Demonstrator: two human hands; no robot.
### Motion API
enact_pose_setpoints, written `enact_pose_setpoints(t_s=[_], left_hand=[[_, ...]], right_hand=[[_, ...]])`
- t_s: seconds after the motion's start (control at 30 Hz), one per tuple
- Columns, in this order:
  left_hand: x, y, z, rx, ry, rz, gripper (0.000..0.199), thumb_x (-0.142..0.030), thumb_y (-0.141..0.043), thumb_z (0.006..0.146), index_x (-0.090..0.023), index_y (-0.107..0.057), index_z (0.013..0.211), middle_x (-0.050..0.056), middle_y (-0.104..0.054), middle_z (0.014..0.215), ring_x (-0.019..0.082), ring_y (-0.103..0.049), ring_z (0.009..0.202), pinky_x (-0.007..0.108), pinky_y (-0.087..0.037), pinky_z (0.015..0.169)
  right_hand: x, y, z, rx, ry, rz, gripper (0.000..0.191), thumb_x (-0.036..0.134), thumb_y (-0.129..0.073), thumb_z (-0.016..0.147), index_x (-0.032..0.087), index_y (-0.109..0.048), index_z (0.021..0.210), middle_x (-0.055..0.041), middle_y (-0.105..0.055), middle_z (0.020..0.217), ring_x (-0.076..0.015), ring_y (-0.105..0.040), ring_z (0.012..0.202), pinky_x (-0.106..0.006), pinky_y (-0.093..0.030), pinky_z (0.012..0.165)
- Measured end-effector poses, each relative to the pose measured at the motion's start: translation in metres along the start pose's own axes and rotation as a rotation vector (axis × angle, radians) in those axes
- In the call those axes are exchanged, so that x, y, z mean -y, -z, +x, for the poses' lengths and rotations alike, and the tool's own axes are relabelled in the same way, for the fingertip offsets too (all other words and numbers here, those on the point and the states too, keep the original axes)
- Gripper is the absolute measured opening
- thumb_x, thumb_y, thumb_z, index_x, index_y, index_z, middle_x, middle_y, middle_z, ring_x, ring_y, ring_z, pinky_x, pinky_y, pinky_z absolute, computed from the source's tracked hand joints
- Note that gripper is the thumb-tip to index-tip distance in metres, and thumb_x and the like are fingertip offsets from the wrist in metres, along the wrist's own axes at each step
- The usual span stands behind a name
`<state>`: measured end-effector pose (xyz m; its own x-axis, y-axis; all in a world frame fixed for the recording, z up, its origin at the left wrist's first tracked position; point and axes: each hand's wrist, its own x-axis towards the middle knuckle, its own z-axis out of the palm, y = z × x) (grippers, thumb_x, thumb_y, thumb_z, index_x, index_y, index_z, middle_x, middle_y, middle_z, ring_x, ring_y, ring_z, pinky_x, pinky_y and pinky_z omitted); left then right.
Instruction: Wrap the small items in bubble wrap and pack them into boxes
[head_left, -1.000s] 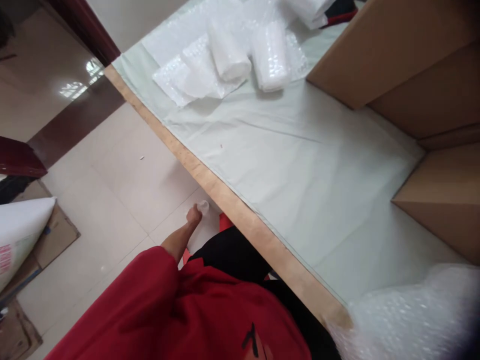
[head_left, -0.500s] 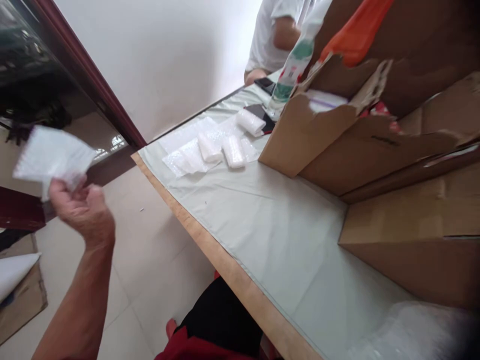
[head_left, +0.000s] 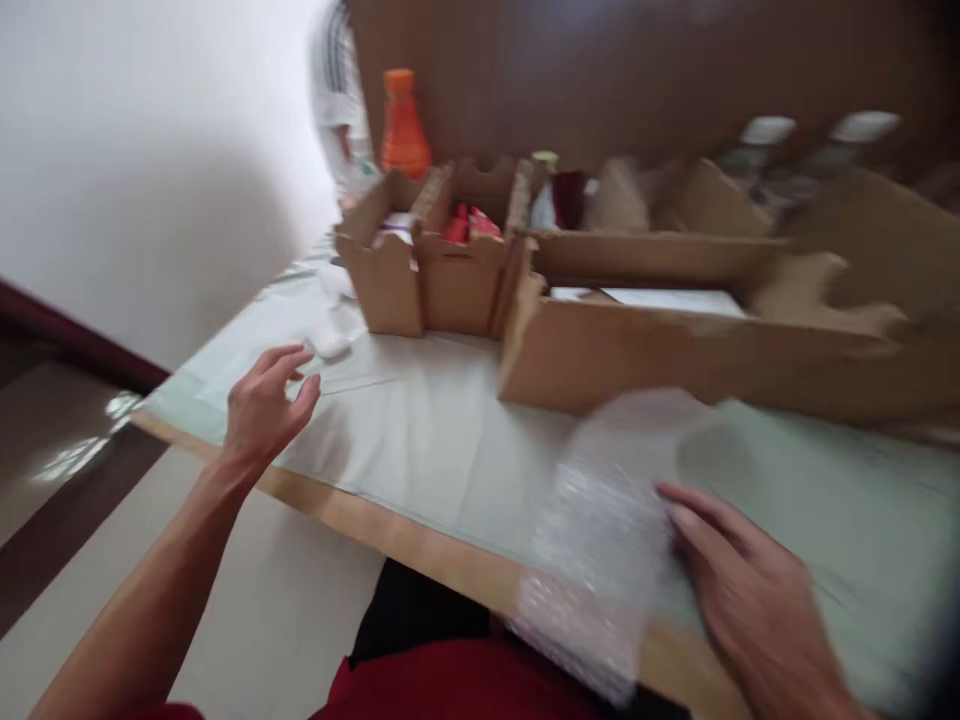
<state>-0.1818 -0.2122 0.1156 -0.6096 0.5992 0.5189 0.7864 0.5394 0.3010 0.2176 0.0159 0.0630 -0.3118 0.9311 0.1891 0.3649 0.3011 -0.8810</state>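
Note:
My left hand (head_left: 268,400) hovers over the left part of the table (head_left: 420,430), fingers apart and nothing in it. Close beyond its fingertips lies a small white wrapped bundle (head_left: 330,335). On the right, a sheet of bubble wrap (head_left: 600,530) spreads over the table and hangs past the front edge. My right hand (head_left: 739,575) is at the right side of this sheet, blurred, with its fingertips at the plastic; whether it grips the sheet is hard to tell.
Cardboard boxes (head_left: 457,285) stand along the back, with a long one (head_left: 637,350) on the right. Behind them are an orange bottle (head_left: 405,130) and blurred white-capped bottles (head_left: 765,135). A person's sleeve (head_left: 334,70) shows at the far end.
The view has swung right. My left hand no longer holds the white sheet and is now over the table. My right hand has come into view beside the bubble wrap.

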Motion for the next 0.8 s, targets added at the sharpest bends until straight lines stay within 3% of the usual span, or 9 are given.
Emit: enact_pose_setpoints(t_s=[0.03, 0.1, 0.2, 0.3, 0.37, 0.5, 0.57, 0.67, 0.8], left_hand=[[-0.019, -0.002, -0.017, 0.048, -0.048, -0.116, 0.027, -0.034, -0.059, 0.091, -0.020, -0.071, 0.111, 0.009, -0.071, 0.126, 0.018, -0.073, 0.080, 0.031, -0.060, 0.067], [-0.059, -0.009, -0.050, 0.215, -0.137, -0.326, 0.027, -0.039, -0.063, 0.092, -0.023, -0.071, 0.112, 0.008, -0.072, 0.125, 0.020, -0.073, 0.088, 0.029, -0.059, 0.066], [-0.110, -0.023, -0.084, 0.411, -0.215, -0.462, 0.041, -0.047, -0.064, 0.093, -0.023, -0.066, 0.126, 0.011, -0.069, 0.131, 0.023, -0.072, 0.095, 0.031, -0.060, 0.069], [-0.139, -0.036, -0.090, 0.520, -0.191, -0.444, 0.044, -0.050, -0.058, 0.096, -0.022, -0.063, 0.129, 0.011, -0.070, 0.124, 0.019, -0.069, 0.078, 0.030, -0.057, 0.058], [-0.150, -0.042, -0.087, 0.561, -0.219, -0.420, 0.041, -0.047, -0.057, 0.096, -0.019, -0.065, 0.125, 0.011, -0.071, 0.117, 0.018, -0.067, 0.074, 0.030, -0.056, 0.055], [-0.172, -0.044, -0.089, 0.588, -0.365, -0.405, 0.034, -0.039, -0.058, 0.096, -0.015, -0.066, 0.119, 0.012, -0.070, 0.112, 0.020, -0.067, 0.079, 0.029, -0.054, 0.054], [-0.182, -0.039, -0.099, 0.593, -0.390, -0.429, 0.031, -0.036, -0.058, 0.097, -0.015, -0.067, 0.117, 0.011, -0.069, 0.109, 0.021, -0.067, 0.084, 0.027, -0.054, 0.054], [-0.186, -0.027, -0.119, 0.573, -0.387, -0.485, 0.023, -0.030, -0.058, 0.098, -0.017, -0.067, 0.114, 0.008, -0.068, 0.101, 0.019, -0.068, 0.085, 0.027, -0.057, 0.061], [-0.172, -0.014, -0.138, 0.537, -0.281, -0.538, 0.017, -0.025, -0.059, 0.097, -0.023, -0.069, 0.111, 0.006, -0.067, 0.102, 0.019, -0.069, 0.092, 0.030, -0.060, 0.075]], right_hand=[[0.002, -0.001, -0.003, 0.038, -0.147, 0.091, 0.025, 0.038, -0.075, 0.083, 0.020, -0.082, 0.098, -0.0031, -0.072, 0.073, -0.0161, -0.061, 0.057, -0.029, -0.050, 0.054], [0.007, -0.002, -0.011, 0.064, -0.295, 0.318, 0.038, 0.042, -0.076, 0.082, 0.018, -0.078, 0.111, -0.0056, -0.075, 0.083, -0.0167, -0.064, 0.062, -0.030, -0.053, 0.057], [0.016, 0.007, -0.032, 0.211, -0.339, 0.414, 0.056, 0.048, -0.076, 0.084, 0.018, -0.069, 0.130, -0.0119, -0.076, 0.107, -0.0214, -0.072, 0.081, -0.033, -0.059, 0.065], [0.022, 0.032, -0.055, 0.462, -0.359, 0.273, 0.060, 0.050, -0.069, 0.090, 0.021, -0.060, 0.142, -0.0140, -0.074, 0.117, -0.0255, -0.073, 0.097, -0.038, -0.063, 0.075], [0.020, 0.051, -0.059, 0.497, -0.349, 0.183, 0.058, 0.051, -0.066, 0.091, 0.022, -0.060, 0.142, -0.0142, -0.073, 0.121, -0.0258, -0.073, 0.098, -0.039, -0.063, 0.076], [0.007, 0.067, -0.026, 0.246, -0.164, -0.098, 0.043, 0.048, -0.061, 0.091, 0.022, -0.069, 0.125, -0.0108, -0.073, 0.120, -0.0261, -0.069, 0.100, -0.040, -0.060, 0.082], [0.001, 0.057, 0.003, 0.204, -0.042, -0.280, 0.039, 0.042, -0.055, 0.093, 0.020, -0.070, 0.122, -0.0113, -0.073, 0.118, -0.0279, -0.067, 0.102, -0.042, -0.057, 0.087], [-0.005, 0.029, 0.040, 0.284, 0.170, -0.559, 0.040, 0.037, -0.055, 0.093, 0.011, -0.070, 0.120, -0.0185, -0.069, 0.126, -0.0358, -0.062, 0.115, -0.050, -0.049, 0.099], [-0.008, 0.004, 0.054, 0.327, 0.267, -0.684, 0.024, 0.031, -0.065, 0.088, 0.012, -0.072, 0.100, -0.0211, -0.066, 0.130, -0.0401, -0.060, 0.116, -0.055, -0.045, 0.098]])
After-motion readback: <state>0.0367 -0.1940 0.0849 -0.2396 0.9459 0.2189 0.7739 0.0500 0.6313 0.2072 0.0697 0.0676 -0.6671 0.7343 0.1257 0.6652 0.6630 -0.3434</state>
